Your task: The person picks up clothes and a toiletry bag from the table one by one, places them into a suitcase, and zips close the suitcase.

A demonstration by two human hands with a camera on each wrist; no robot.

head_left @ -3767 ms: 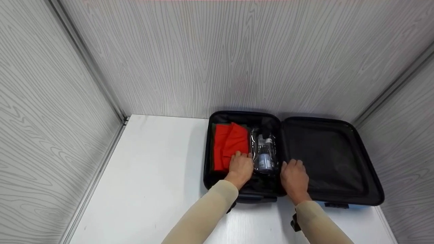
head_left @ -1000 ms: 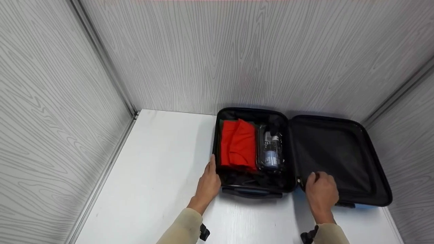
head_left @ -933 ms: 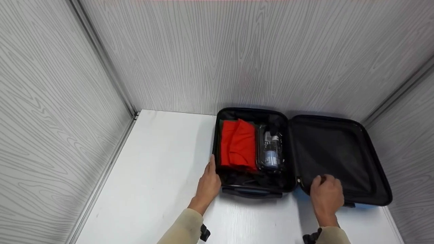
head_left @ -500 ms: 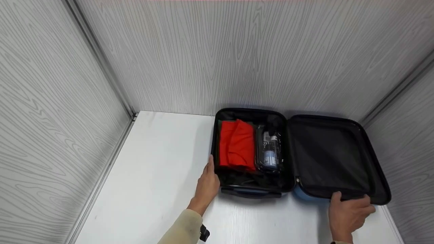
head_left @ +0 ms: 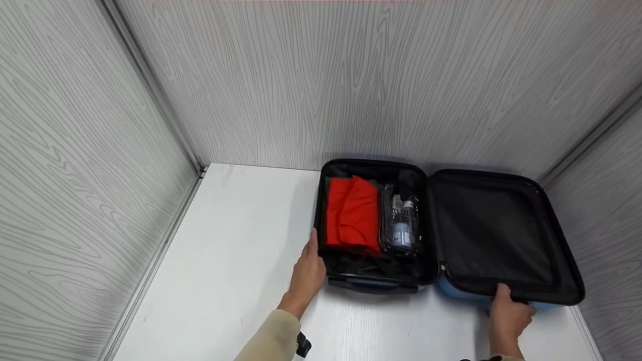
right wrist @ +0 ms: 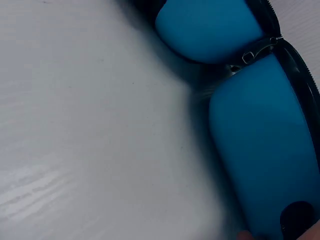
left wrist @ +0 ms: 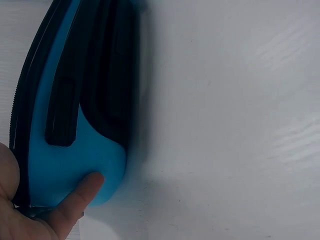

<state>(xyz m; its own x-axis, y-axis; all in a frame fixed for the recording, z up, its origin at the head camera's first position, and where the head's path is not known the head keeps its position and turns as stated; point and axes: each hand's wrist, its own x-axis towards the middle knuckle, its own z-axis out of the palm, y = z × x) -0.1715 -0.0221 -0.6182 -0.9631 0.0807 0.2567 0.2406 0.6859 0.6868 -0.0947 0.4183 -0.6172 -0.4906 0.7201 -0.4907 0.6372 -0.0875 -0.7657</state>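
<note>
An open suitcase (head_left: pixel 373 280) lies on the white surface, blue shell outside and black lining inside. In its left half sit a folded red garment (head_left: pixel 357 213) and a clear pouch (head_left: pixel 387 220) with bottles (head_left: pixel 401 234). My left hand (head_left: pixel 307 273) rests at this half's front left corner, fingers straight along the side; in the left wrist view a finger (left wrist: pixel 80 200) presses the blue shell. At the lid (head_left: pixel 491 225), my right hand (head_left: pixel 509 316) grips the front rim, thumb on top and other fingers mostly hidden below. Only bits of that hand show in the right wrist view.
Grey wood-grain panels (head_left: pixel 301 85) stand behind and on both sides. The suitcase is close to the back panel, and the lid's right edge is near the right panel. A black carry handle (head_left: pixel 373 288) sticks out at the front.
My left hand has gone from the red garment to the corner, then stayed there. My right hand has slid right along the lid's front and now holds its rim.
</note>
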